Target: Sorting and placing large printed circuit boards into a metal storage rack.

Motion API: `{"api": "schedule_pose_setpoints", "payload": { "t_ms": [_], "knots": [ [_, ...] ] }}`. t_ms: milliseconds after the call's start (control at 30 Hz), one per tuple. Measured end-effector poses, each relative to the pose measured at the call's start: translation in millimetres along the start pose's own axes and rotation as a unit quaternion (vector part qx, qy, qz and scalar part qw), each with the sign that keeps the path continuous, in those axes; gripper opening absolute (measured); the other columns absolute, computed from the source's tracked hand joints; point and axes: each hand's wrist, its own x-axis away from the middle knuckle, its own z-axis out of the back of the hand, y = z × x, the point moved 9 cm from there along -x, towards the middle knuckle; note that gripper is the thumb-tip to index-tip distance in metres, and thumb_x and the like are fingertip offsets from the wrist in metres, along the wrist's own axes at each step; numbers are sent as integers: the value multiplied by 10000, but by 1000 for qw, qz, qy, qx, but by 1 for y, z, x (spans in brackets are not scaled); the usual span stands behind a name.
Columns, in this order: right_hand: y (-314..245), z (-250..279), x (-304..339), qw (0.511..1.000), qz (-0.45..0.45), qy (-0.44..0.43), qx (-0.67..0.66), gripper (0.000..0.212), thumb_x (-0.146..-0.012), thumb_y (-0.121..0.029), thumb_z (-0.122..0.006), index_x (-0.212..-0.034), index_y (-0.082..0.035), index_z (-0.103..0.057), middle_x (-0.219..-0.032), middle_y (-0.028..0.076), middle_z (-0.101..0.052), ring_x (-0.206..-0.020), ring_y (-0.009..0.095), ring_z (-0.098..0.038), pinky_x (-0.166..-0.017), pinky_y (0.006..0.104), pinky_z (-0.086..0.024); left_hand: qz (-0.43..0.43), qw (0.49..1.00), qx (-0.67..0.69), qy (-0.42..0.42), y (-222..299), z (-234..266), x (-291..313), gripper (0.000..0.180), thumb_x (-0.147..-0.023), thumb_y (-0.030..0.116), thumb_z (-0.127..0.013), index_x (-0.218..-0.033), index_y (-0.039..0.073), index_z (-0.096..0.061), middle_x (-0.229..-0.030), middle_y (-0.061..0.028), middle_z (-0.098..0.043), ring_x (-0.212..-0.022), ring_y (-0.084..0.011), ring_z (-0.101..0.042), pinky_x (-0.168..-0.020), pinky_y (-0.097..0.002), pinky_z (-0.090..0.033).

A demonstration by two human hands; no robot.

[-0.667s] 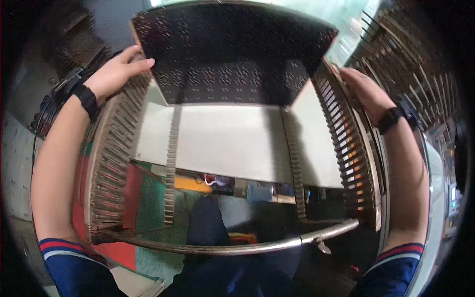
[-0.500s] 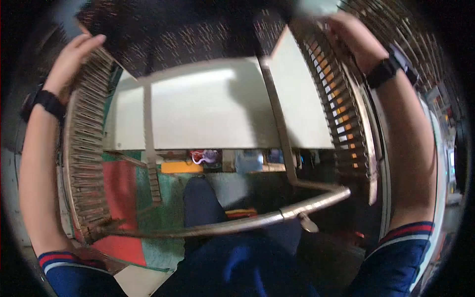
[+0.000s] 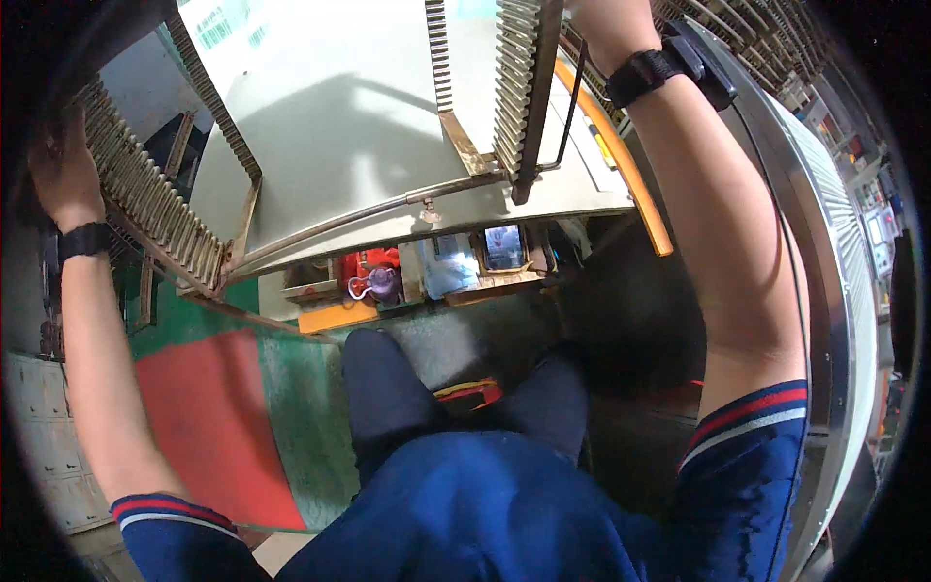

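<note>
A metal rack (image 3: 529, 92) with comb-like slotted sides stands at a slant over a white tabletop (image 3: 349, 126). A thin crossbar (image 3: 339, 223) with a small thumbscrew joins its sides at the near end. My left hand (image 3: 68, 179) is closed on the outer edge of the rack's left side, its fingertips in shadow. Up at the top edge, my right hand (image 3: 611, 24) is beside the rack's right slotted post. Its fingers are cut off by the picture's edge, so its grip is hidden. Both wrists wear black straps.
Under the tabletop, a shelf holds a purple round item (image 3: 381, 283), a red package and a phone-like device (image 3: 504, 247). Orange edging (image 3: 621, 165) lines the table's right. More slotted racks (image 3: 756, 48) stand far right, beside a pale ribbed panel (image 3: 824, 184). Grey lockers (image 3: 58, 436) stand left.
The rack has moved away from my body, its near crossbar now over the tabletop's front edge. Both hands moved with it. The dark panel seen at the top has left the view.
</note>
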Motion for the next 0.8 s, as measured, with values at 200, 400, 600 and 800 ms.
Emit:
{"api": "schedule_pose_setpoints", "payload": {
  "t_ms": [200,400,600,800],
  "knots": [
    [25,-19,-1,806,157,-150,551,336,-812,-267,-696,-1021,-19,-604,-897,135,-616,-873,255,-596,-777,389,-472,84,969,229,21,15,-3,8,607,-881,110,-675,-1417,26,-401,-1471,-115,-404,-1351,-222,-381,-1136,-378,-310],
    [-42,-9,32,980,112,41,158,563,-785,-71,-652,-1333,-59,-524,-1427,259,-383,-1380,416,-300,-1154,467,-234,84,972,216,24,-19,1,56,561,-895,105,-647,-1398,-1,-422,-1440,-149,-444,-1322,-256,-427,-1116,-373,-302],
    [-38,9,37,998,-7,54,-41,549,-881,33,-592,-1402,-39,-431,-1557,143,-156,-1432,276,-265,-1093,373,-387,169,947,271,21,50,31,46,376,-922,82,-633,-1277,37,-515,-1118,-48,-545,-976,-158,-501,-891,-304,-395],
    [-28,9,28,999,-6,31,-29,479,-941,-123,-623,-1373,-21,-442,-1534,152,-268,-1328,269,-402,-1064,355,-361,142,941,304,27,38,24,45,547,-881,-11,-624,-1392,12,-429,-1319,-95,-502,-1134,-175,-510,-967,-286,-395]
  ]
}}
